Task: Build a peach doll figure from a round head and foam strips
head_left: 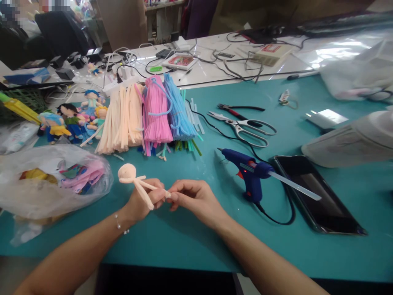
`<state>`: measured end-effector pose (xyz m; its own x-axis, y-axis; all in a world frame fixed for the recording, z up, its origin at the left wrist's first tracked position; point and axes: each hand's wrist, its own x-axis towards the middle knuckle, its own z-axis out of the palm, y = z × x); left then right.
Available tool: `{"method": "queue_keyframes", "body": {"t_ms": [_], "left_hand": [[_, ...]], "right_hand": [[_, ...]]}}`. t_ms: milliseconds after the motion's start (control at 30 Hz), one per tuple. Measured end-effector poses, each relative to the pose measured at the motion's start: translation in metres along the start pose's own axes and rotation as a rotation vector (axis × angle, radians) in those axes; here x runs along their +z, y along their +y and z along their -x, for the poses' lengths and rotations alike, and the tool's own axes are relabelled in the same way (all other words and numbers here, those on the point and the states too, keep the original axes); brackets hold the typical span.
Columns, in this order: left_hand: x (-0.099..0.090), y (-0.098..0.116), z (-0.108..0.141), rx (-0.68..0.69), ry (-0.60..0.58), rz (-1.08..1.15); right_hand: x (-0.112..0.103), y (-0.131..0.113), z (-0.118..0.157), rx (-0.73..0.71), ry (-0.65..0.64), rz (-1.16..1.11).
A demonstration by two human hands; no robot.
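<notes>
A peach pipe-cleaner doll figure (127, 173) with a round head, thin arms and two legs is held above the table's front part. My left hand (147, 196) is closed around one of its legs, while the other leg sticks out toward me. At that leg's end, my right hand (195, 198) pinches the tip between thumb and fingers. Behind the hands lie bundles of pipe cleaners: peach (123, 119), pink (157, 110) and blue (178, 108). To the right a blue hot glue gun (248, 168) rests with a clear glue stick (296, 184) in its back.
A plastic bag of coloured scraps (55, 176) sits at the left, with small finished dolls (73, 119) behind it. Scissors (245, 127), red-and-black pliers (239, 110), a phone (319, 196) and a whitish cup (350, 139) occupy the right. The glue gun's cord (291, 213) loops beside the phone.
</notes>
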<state>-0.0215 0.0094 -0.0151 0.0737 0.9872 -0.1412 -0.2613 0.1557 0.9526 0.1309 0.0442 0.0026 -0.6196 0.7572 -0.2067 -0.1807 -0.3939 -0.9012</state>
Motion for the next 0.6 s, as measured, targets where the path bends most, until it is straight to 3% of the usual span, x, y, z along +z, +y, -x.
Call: {"method": "queue_keyframes", "body": {"t_ms": [600], "left_hand": [[0.0009, -0.0007, 0.0016, -0.034, 0.052, -0.098]], "right_hand": [[0.0009, 0.0015, 0.0003, -0.013, 0.037, 0.061]]}}
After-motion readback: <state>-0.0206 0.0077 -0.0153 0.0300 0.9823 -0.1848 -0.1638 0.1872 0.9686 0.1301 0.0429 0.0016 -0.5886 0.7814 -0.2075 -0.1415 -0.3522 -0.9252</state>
